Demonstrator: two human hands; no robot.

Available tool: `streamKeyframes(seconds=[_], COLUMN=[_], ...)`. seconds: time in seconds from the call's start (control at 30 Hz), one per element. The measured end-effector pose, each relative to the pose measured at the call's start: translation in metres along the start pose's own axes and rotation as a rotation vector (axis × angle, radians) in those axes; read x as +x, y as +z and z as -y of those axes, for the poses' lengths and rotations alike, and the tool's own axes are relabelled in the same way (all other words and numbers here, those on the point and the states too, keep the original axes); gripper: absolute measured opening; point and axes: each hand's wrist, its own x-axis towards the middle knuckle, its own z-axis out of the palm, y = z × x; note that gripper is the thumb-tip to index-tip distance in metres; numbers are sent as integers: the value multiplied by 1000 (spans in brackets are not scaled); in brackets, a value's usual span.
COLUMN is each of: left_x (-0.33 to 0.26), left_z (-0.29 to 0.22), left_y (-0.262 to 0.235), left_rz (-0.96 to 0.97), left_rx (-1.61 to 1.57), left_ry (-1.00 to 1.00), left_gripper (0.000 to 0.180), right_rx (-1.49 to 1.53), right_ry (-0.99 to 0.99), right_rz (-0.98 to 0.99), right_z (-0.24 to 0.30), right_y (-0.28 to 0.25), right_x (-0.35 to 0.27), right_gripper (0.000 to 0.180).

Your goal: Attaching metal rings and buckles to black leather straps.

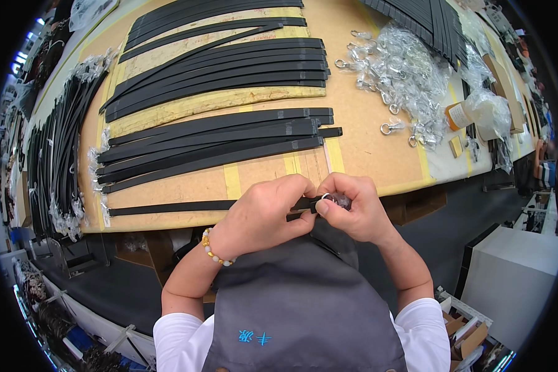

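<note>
The left hand (257, 214) and the right hand (356, 211) were close together at the table's near edge, in front of the apron (297, 310). The left hand was closed on a black strap (173, 208) near its right end, thumb and fingers pinching it. The right hand pinched a silvery ring (327, 197) at that end, with clear plastic (342, 201) bunched under its fingers; whether the ring was fastened to the strap could not be told. The strap's other part lay along the table (378, 162) to the left. A beaded bracelet (212, 251) circled the left wrist.

Beyond the hands lay a group of flat black straps (211, 146), and behind it a second group (229, 74) over yellow tape. To the right sat a pile of metal hooks (409, 74) in clear wrapping, with an orange-labelled jar (457, 116) beside it. Bundled straps (65, 136) hung over the table's left side. A white box (511, 266) stood off to the right, below table height.
</note>
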Motion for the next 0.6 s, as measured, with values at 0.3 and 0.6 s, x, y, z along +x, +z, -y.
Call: streamKeyframes(seconds=[0.3,0.6], left_x=[3,4], left_z=[2,0], left_y=[6,7], left_rz=[24,25], left_rx=[-41,-63], left_ry=[-124,-151], left_gripper=[26,25], right_rx=[161,185], right_ry=[75,81], right_rz=[6,-10], right_z=[-9,-8], right_y=[4,5], right_x=[-3,-5], right_gripper=[16,15])
